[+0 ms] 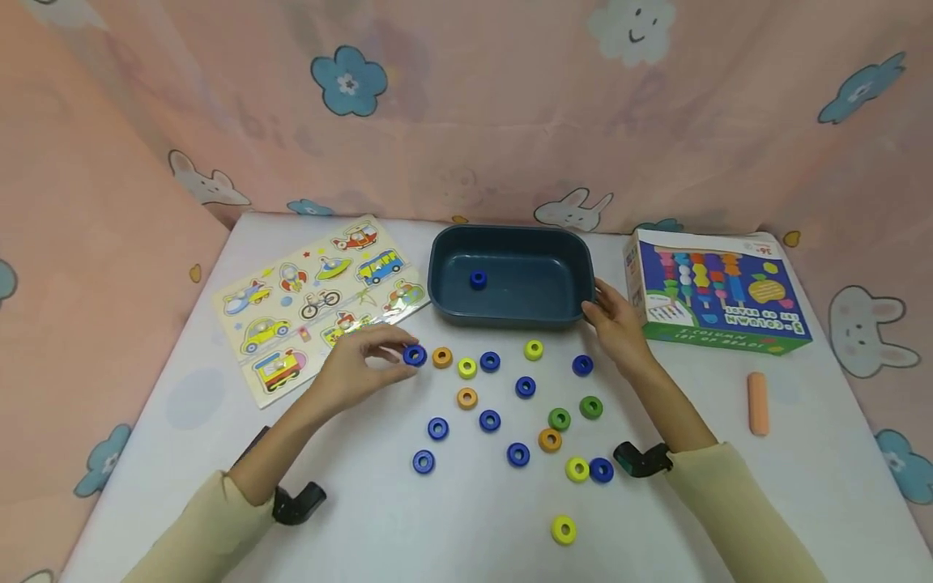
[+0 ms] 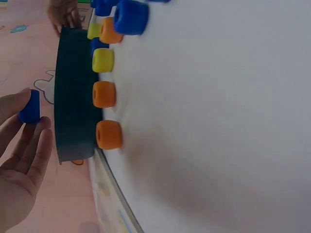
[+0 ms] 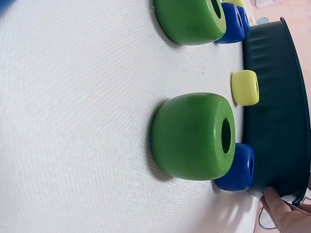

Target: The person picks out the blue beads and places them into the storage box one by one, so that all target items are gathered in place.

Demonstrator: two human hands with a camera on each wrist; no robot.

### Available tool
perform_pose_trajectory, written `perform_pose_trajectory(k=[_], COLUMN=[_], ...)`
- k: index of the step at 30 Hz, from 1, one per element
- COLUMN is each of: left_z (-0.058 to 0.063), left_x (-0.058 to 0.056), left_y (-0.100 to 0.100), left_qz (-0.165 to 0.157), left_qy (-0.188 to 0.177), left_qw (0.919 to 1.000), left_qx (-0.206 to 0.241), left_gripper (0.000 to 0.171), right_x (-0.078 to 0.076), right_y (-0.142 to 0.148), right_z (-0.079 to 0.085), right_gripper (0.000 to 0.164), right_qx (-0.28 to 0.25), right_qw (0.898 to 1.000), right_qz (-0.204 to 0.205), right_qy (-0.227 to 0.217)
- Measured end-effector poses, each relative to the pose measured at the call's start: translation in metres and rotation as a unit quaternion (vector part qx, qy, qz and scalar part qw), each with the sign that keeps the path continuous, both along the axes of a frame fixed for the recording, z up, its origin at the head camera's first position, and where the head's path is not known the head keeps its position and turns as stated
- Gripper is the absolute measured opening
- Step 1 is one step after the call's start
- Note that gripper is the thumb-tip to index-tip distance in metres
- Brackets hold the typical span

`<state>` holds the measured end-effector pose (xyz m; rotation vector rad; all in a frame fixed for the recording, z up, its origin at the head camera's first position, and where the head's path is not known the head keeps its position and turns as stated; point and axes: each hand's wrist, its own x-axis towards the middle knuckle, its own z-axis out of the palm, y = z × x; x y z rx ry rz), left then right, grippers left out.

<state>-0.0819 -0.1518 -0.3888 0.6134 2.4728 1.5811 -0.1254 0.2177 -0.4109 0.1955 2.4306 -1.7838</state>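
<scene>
Between the thumb and fingertips of my left hand (image 1: 359,363) is a blue ring-shaped bead (image 1: 415,355), raised off the table in the left wrist view. My right hand (image 1: 621,330) grips the right end of a dark teal tub (image 1: 510,319), thumb on its outer wall and fingers past the corner. One blue bead (image 1: 478,279) lies inside the tub. In front of it are scattered several beads: blue (image 1: 526,387), orange (image 1: 467,397), yellow (image 1: 564,529) and green (image 1: 591,407). A green bead (image 3: 192,138) looms large in the right wrist view.
A wooden picture puzzle board (image 1: 291,324) with vehicles lies left of the tub, partly behind my left hand. On the right stand a colourful bead-toy box (image 1: 717,291) and an orange stick (image 1: 758,403). A pink printed cloth (image 1: 466,121) hangs behind the white table.
</scene>
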Motion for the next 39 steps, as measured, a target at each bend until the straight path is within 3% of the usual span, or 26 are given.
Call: perform_pose_trajectory(k=[4, 8, 13, 17, 27, 28, 32, 34, 35, 39], left_z=[0.012, 0.016, 0.015, 0.011, 0.009, 0.015, 0.015, 0.015, 0.009, 0.01], left_x=[-0.034, -0.061, -0.084, -0.095, -0.098, -0.095, -0.091, -0.088, -0.089, -0.074], left_y=[0.018, 0.037, 0.058, 0.072, 0.077, 0.077, 0.073, 0.07, 0.067, 0.06], left_qz=[0.002, 0.009, 0.041, 0.048, 0.036, 0.036, 0.034, 0.03, 0.027, 0.01], left_qy=[0.012, 0.01, -0.013, -0.008, 0.006, 0.005, 0.001, -0.003, 0.0, 0.003], left_qw=[0.9995, 0.9993, 0.9988, 0.9987, 0.999, 0.999, 0.9992, 0.9993, 0.9994, 0.9994], left_qx=[0.03, 0.034, 0.021, 0.018, 0.027, 0.025, 0.022, 0.022, 0.021, 0.032], left_gripper=[0.035, 0.034, 0.034, 0.033, 0.034, 0.034, 0.033, 0.033, 0.034, 0.033], right_x=[-0.001, 0.0, 0.001, 0.001, 0.002, 0.002, 0.002, 0.002, 0.002, 0.001], right_y=[0.001, 0.001, 0.001, 0.001, -0.001, -0.001, 0.0, 0.0, 0.0, 0.0], right_z=[0.0, -0.001, -0.002, -0.001, 0.0, 0.0, -0.001, -0.002, -0.002, -0.003], right_gripper=[0.052, 0.052, 0.052, 0.052, 0.053, 0.052, 0.052, 0.052, 0.053, 0.053], right_qx=[-0.009, -0.024, -0.026, -0.028, -0.027, -0.026, -0.027, -0.027, -0.027, -0.028], right_qw=[1.0, 1.0, 1.0, 1.0, 1.0, 1.0, 1.0, 1.0, 1.0, 1.0], right_qz=[-0.006, -0.009, -0.012, -0.014, -0.013, -0.013, -0.012, -0.011, -0.01, -0.006], right_qy=[-0.002, -0.008, -0.004, 0.0, -0.007, -0.008, -0.004, -0.002, 0.0, 0.001])
